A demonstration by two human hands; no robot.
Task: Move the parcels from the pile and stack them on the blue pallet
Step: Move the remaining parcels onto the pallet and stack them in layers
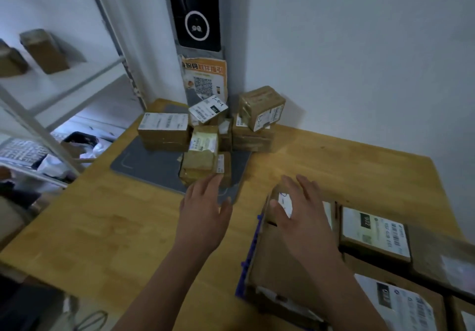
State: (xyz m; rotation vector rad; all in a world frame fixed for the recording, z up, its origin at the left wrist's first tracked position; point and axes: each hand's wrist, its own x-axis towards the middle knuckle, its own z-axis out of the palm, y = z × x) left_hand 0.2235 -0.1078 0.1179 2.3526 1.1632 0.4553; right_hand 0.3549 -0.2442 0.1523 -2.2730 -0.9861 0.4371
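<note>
— Where do the parcels sit?

— Most are in a pile (205, 135) on a grey mat (144, 161) at the far end of the tabletop (102, 227), against the wall. I count seven, but they lean on one another and hide parts of each other, so there may be more behind.

— And the blue pallet (253, 243)?

— Near right, on the same tabletop. Only its left edge shows; the rest is covered by boxes. At least four lie on it, and the picture's edge cuts off those at the right and bottom.

— The hands?

— Both are spread out and grasp nothing. The right hand (300, 209) lies flat, fingers apart, on the top of a large box (277, 266) at the pallet's left edge. Just beside it is a smaller box with a white label (375, 233). The left hand (203, 207) reaches forward with straight fingers to the nearest parcel in the pile; I cannot tell whether the fingertips touch it.

— Anything else?

— A white shelf (77, 73) at the left carries two brown boxes (45, 50), blurred. The printing on the labels is too small to read.
</note>
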